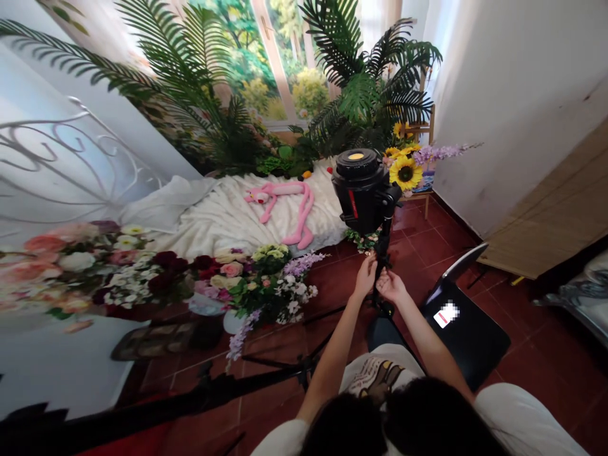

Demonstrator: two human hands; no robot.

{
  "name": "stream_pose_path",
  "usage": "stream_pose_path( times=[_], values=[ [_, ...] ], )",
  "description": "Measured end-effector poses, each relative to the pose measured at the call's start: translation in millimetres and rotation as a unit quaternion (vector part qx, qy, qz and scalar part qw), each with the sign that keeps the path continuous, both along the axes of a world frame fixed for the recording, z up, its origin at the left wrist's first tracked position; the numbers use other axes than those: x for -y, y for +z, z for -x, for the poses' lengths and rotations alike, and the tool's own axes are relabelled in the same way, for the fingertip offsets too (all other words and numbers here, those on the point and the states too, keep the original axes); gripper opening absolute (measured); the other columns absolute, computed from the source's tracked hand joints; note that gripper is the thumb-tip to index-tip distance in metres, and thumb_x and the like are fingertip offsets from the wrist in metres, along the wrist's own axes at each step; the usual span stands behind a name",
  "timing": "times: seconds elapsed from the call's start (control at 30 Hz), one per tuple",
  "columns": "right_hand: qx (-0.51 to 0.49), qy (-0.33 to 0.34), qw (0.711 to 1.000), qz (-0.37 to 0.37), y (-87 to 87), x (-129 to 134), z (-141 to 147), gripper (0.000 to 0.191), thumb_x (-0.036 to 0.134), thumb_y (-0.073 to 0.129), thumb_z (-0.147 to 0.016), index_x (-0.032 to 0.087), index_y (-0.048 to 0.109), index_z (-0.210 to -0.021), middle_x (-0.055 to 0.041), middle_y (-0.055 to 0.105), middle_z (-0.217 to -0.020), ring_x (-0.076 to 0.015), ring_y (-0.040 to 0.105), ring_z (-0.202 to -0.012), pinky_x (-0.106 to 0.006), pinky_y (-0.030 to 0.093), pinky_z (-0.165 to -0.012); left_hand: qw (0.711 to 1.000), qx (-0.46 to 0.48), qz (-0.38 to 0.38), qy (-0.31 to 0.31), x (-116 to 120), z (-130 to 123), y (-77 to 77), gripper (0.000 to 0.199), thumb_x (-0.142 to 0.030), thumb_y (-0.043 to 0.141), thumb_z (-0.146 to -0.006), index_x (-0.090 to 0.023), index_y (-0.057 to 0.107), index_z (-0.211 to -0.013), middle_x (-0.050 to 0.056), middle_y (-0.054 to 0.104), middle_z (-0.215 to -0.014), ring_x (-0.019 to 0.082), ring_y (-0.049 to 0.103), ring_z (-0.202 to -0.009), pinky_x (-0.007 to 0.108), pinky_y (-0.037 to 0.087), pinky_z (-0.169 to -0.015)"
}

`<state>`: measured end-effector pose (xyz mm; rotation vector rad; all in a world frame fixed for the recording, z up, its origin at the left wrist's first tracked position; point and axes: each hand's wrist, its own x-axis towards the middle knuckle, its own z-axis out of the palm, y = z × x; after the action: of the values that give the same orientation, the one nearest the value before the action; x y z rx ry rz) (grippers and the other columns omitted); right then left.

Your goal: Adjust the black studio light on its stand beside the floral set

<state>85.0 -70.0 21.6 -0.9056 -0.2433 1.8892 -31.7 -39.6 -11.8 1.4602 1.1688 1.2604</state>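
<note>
A black studio light (pixel 358 190) with a red stripe stands upright on a dark light stand (pixel 382 244) in front of me. Both of my arms reach forward to the pole just below the lamp. My left hand (pixel 366 276) is closed at the pole's left side, its fingertips against the stand near the lamp's mount. On the right side, slightly lower, my right hand (pixel 391 285) has its fingers curled in against the pole. The exact part under the fingers is small and partly hidden by the hands.
A black chair (pixel 468 335) with a white item on its seat stands at the right. Flower bunches (pixel 266 278) fill the left front. A pink plush toy (pixel 297 190) lies on a white-covered bed (pixel 213 215). Dark stand legs (pixel 266 361) cross the red tile floor.
</note>
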Motion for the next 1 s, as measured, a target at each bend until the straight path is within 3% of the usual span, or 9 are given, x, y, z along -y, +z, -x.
stream_pose_path(
  times=[0.13,0.27,0.43,0.5,0.6,0.73,0.83,0.93,1.0],
  values=[
    [-0.042,0.088,0.994,0.049,-3.7,9,19,0.019,0.024,0.039,-0.091,0.021,0.058,-0.088,0.0012,0.057,-0.062,-0.0117,0.054,-0.053,-0.024,0.048,-0.058,0.993,-0.034,0.107,0.016,75,71,-43.0,0.048,-0.056,0.048,-0.084,-0.017,0.061,-0.108,0.011,0.065,-0.115,0.021,0.063,-0.106,0.038,0.048,-0.096],
    [-0.019,0.170,0.984,0.057,-0.3,7,62,0.019,0.026,0.041,-0.092,0.021,0.059,-0.089,0.0005,0.061,-0.065,-0.0111,0.058,-0.055,-0.023,0.049,-0.059,0.963,-0.063,0.234,0.116,166,159,-77.0,0.056,-0.067,0.046,-0.079,-0.016,0.065,-0.096,0.009,0.071,-0.095,0.023,0.067,-0.091,0.037,0.052,-0.085],
    [0.080,0.370,0.925,0.013,19.4,4,151,0.021,0.028,0.042,-0.093,0.019,0.060,-0.088,-0.0017,0.066,-0.071,-0.0102,0.060,-0.056,-0.022,0.049,-0.058,0.916,-0.118,0.314,0.219,255,238,-55.1,0.065,-0.072,0.034,-0.080,-0.018,0.067,-0.072,0.006,0.072,-0.080,0.025,0.068,-0.085,0.035,0.050,-0.082],
    [0.138,0.472,0.868,-0.066,34.3,7,193,0.020,0.029,0.046,-0.091,0.018,0.061,-0.087,-0.0026,0.068,-0.073,-0.0099,0.060,-0.057,-0.021,0.048,-0.058,0.900,-0.146,0.322,0.256,278,255,-32.8,0.066,-0.070,0.028,-0.084,-0.019,0.065,-0.065,0.006,0.071,-0.078,0.025,0.068,-0.086,0.035,0.048,-0.086],
    [0.200,0.595,0.737,-0.251,60.4,15,257,0.018,0.029,0.051,-0.088,0.017,0.064,-0.085,-0.0032,0.069,-0.076,-0.0104,0.060,-0.058,-0.020,0.047,-0.055,0.860,-0.179,0.320,0.355,298,265,-1.7,0.057,-0.067,0.032,-0.086,-0.020,0.063,-0.075,0.006,0.071,-0.082,0.025,0.067,-0.090,0.037,0.046,-0.089],
    [0.234,0.649,0.551,-0.469,87.6,29,339,0.008,0.025,0.066,-0.074,0.017,0.068,-0.076,-0.0001,0.067,-0.068,-0.0117,0.058,-0.057,-0.022,0.049,-0.057,0.840,-0.146,0.231,0.468,301,256,27.7,0.044,-0.057,0.044,-0.087,-0.021,0.052,-0.111,0.009,0.067,-0.109,0.022,0.064,-0.102,0.037,0.046,-0.091],
    [0.254,0.684,0.442,-0.521,97.6,39,386,0.007,0.018,0.072,-0.061,0.017,0.068,-0.068,0.0025,0.065,-0.059,-0.0115,0.058,-0.055,-0.023,0.051,-0.061,0.851,-0.110,0.118,0.500,292,243,45.1,0.048,-0.051,0.041,-0.091,-0.021,0.041,-0.129,0.011,0.059,-0.127,0.020,0.058,-0.116,0.037,0.042,-0.101],
    [0.300,0.729,0.378,-0.486,104.2,43,416,0.014,0.015,0.076,-0.051,0.017,0.068,-0.062,0.0042,0.062,-0.054,-0.0122,0.060,-0.054,-0.027,0.052,-0.062,0.836,-0.105,0.053,0.536,282,233,58.6,0.053,-0.049,0.043,-0.092,-0.021,0.037,-0.136,0.013,0.051,-0.136,0.021,0.049,-0.127,0.038,0.036,-0.108],
    [0.335,0.725,0.394,-0.454,109.1,43,428,0.020,0.014,0.079,-0.047,0.016,0.067,-0.062,0.0046,0.062,-0.054,-0.0135,0.062,-0.055,-0.029,0.053,-0.063,0.822,-0.104,0.032,0.559,276,231,64.5,0.054,-0.048,0.043,-0.092,-0.021,0.037,-0.137,0.013,0.049,-0.137,0.022,0.046,-0.130,0.038,0.035,-0.109]
  ],
)
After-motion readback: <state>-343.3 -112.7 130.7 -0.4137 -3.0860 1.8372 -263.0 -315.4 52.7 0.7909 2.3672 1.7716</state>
